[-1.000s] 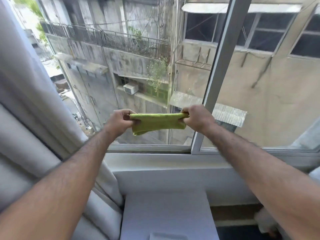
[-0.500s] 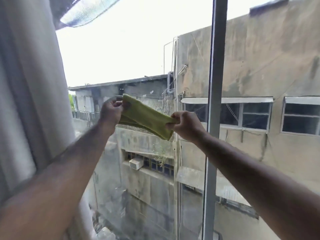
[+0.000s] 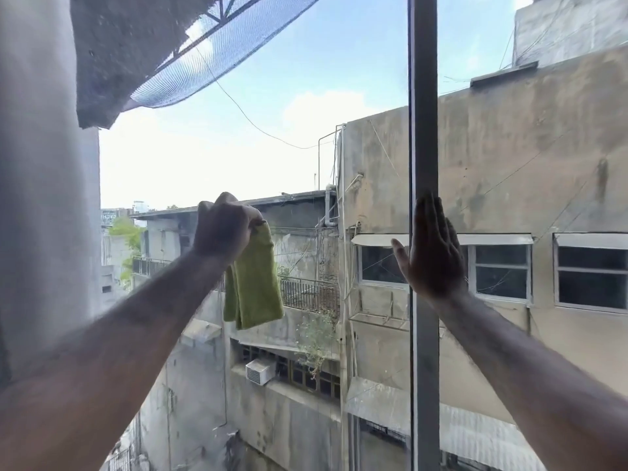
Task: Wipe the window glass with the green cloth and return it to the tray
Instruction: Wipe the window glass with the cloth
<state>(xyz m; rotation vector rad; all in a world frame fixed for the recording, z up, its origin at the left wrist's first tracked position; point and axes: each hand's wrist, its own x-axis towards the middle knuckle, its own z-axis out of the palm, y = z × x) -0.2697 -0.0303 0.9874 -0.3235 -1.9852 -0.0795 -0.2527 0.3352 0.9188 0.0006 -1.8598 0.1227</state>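
Observation:
The folded green cloth (image 3: 253,283) hangs down from my left hand (image 3: 222,229), which grips its top edge at mid-height in front of the left window pane (image 3: 289,130). My right hand (image 3: 431,253) is open with its fingers pointing up, flat against the grey vertical window frame (image 3: 423,96) and the glass beside it. Its palm holds nothing. The tray is out of view.
A pale curtain (image 3: 44,198) hangs along the left edge, close to my left forearm. A second pane (image 3: 530,147) lies right of the frame. Concrete buildings and sky show through the glass.
My right hand let go of the cloth and moved right onto the window frame. The cloth, stretched between both hands before, now hangs from my left hand alone. My view tilted upward.

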